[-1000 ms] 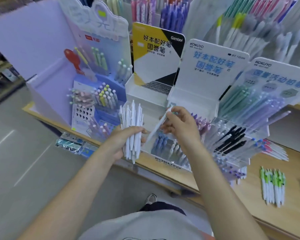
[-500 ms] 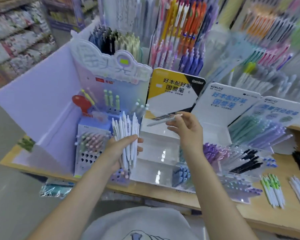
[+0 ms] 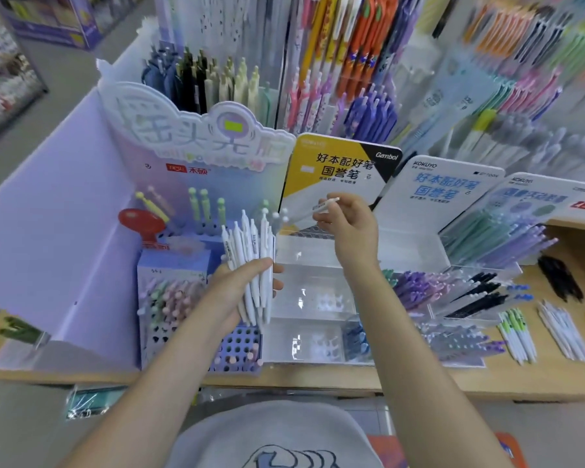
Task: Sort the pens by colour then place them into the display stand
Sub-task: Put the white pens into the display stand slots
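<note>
Pens are what we risk spilling: our right hand (image 3: 347,221) pinches a single white pen (image 3: 321,208) at the fingertips, held nearly level above the top tier of the clear display stand (image 3: 321,292), right in front of the yellow Gambol header card (image 3: 338,170). A loose pinch or a knock against that card could, we judge, drop the pen into the wrong tier. Our left hand (image 3: 240,292) is wrapped round a bundle of white pens (image 3: 252,261), tips down, just left of the stand; we reckon a slackened grip would let them slide and scatter over the perforated lilac holder (image 3: 230,349). Further right, green-and-white pens (image 3: 517,332) lie on the desk (image 3: 318,376), close enough for colours to mix.
</note>
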Motion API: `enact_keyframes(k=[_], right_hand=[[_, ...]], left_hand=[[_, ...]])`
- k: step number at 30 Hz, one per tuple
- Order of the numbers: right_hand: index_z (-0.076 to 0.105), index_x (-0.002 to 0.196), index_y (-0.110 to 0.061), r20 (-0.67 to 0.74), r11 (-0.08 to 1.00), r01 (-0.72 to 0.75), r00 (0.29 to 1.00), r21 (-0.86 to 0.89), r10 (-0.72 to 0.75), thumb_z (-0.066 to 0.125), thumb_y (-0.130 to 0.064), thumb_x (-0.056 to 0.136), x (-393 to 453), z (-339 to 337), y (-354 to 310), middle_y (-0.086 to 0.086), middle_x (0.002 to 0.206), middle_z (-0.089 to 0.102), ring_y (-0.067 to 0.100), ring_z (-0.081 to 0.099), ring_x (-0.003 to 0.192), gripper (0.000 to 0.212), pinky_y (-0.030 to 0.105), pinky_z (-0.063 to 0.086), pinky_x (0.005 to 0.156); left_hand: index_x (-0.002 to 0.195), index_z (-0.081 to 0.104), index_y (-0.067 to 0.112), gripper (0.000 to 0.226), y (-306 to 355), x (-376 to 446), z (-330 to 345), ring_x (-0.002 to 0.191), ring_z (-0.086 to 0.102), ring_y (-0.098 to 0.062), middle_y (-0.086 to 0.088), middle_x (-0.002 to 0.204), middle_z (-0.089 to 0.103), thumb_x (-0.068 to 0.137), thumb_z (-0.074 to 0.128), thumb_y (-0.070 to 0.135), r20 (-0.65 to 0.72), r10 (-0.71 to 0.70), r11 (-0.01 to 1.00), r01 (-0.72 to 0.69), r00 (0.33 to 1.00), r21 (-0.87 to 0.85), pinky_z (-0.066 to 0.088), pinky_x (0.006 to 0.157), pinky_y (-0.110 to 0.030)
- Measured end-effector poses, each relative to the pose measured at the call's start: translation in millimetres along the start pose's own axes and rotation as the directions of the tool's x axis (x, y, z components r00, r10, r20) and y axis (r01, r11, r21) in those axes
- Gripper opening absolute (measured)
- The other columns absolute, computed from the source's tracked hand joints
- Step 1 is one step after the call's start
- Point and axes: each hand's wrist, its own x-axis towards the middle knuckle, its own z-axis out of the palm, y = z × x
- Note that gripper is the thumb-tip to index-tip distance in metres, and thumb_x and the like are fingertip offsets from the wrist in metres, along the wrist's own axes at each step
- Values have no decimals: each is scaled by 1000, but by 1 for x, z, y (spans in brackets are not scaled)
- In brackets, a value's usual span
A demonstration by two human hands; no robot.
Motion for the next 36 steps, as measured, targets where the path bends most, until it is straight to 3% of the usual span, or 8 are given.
enact_keyframes(k=[6,11,17,24,29,31,33,36], right_hand=[[71,104,-14,58,996,3,998,-95,3,66,-18,93,15,4,3,3,86,73,20,71,76,12,33,60,71],[72,88,-13,103,997,51,994,-59,-45,73,-10,87,24,12,0,1,85,72,19,67,73,3,27,56,65],[73,86,-5,185,995,18,983,-96,0,74,-12,86,33,19,8,2,86,71,18,66,67,7,36,57,65],[71,77,-10,257,985,38,966,-167,7,75,-14,85,38,20,8,0,81,69,12,63,60,10,23,51,54],[73,84,-16,256,978,41,967,-203,13,70,-18,90,28,5,-4,-2,79,70,10,59,55,7,20,46,50],[73,85,-11,289,981,-36,953,-191,91,68,-22,92,18,-7,-10,2,73,69,13,55,53,14,26,45,50],[74,87,-7,411,975,-156,887,-157,208,69,-24,90,6,-16,-14,5,74,69,19,54,56,18,29,44,49],[73,91,-7,463,964,-227,845,-139,266,73,-17,88,-7,-23,-13,4,72,67,17,54,55,11,27,42,47]], left_hand=[[105,67,1,15,1,9,6,63,70,-19,-8,85,76,96,59,10,18,15,1000,-15,1000,3,56,57,-29],[107,66,3,15,0,12,13,63,69,-21,-11,85,75,96,58,7,31,50,999,-49,998,-20,57,59,-32],[107,65,6,16,0,14,18,61,68,-20,-11,84,75,93,59,8,23,57,996,-55,998,-71,56,57,-30],[106,64,4,36,-3,13,27,58,67,-18,-11,82,73,74,76,11,33,71,988,-65,997,-142,55,54,-29],[106,65,6,35,-2,12,34,59,68,-19,-10,82,74,73,67,15,43,95,988,-89,995,-127,56,55,-29],[106,66,6,34,-1,12,37,61,69,-19,-9,81,74,73,67,14,44,102,987,-95,994,-130,56,54,-29],[102,67,7,32,-1,13,41,64,69,-20,-8,77,73,70,69,13,33,109,986,-104,994,-131,56,53,-29],[101,69,10,27,-1,16,49,64,70,-20,-8,76,73,74,72,9,21,126,989,-123,992,-82,56,53,-30]])
